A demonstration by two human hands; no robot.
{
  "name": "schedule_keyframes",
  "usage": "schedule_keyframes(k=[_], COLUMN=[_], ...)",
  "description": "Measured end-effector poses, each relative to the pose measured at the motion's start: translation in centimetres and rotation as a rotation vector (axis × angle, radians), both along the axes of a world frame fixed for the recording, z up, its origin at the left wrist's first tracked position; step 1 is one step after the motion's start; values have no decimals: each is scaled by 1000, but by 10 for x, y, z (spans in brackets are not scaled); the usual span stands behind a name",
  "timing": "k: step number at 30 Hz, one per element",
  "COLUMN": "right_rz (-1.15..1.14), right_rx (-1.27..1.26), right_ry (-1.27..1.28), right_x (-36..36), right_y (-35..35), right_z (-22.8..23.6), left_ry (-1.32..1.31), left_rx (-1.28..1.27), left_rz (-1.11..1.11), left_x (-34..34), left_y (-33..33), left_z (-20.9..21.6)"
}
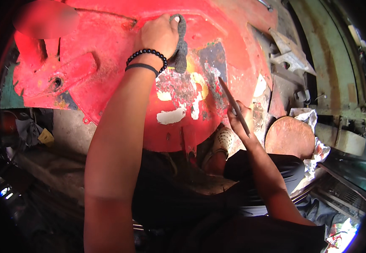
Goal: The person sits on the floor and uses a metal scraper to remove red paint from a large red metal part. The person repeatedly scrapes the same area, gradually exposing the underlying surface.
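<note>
A large red painted metal panel fills the space before me, with a worn patch of bare grey, white and yellow. My left hand, with beaded and plain black bands at its wrist, is closed around a folded grey cloth that rests on the panel above the patch. Lower and to the right, my right hand grips a long, thin, flat tool with a pointed tip. That tip is over the dark part of the worn patch; whether it touches cannot be made out.
A round brownish disc lies to the right beside crumpled silver foil. Metal brackets sit at the upper right, near a long greenish beam. My sandalled foot is just below the panel's edge.
</note>
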State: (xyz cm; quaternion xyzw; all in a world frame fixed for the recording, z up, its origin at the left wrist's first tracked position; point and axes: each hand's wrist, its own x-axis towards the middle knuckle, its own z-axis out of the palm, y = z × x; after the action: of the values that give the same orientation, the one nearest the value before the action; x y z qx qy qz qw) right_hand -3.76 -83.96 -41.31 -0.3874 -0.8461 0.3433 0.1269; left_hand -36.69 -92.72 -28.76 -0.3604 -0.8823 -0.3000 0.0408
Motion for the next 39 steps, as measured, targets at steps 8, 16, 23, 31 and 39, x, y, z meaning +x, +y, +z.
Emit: schedule_keyframes(k=[8,16,23,31,39], right_rz=[1,39,21,33,55], right_rx=[-54,98,20,52,95], right_ry=[-215,-153,-5,-175,-186], right_x=[0,-3,1,-8,-7], right_y=[-1,-2,-8,-10,-6], right_z=[-8,-9,-10,-8,1], left_ry=[16,-32,-12,-39,7], left_rx=[-5,-42,-7,-86,-22], left_rz=[-6,3,-5,16,-3], left_x=[-2,-1,0,2,-2], left_y=[1,0,1,0,1], left_z=[-2,1,0,3,-1])
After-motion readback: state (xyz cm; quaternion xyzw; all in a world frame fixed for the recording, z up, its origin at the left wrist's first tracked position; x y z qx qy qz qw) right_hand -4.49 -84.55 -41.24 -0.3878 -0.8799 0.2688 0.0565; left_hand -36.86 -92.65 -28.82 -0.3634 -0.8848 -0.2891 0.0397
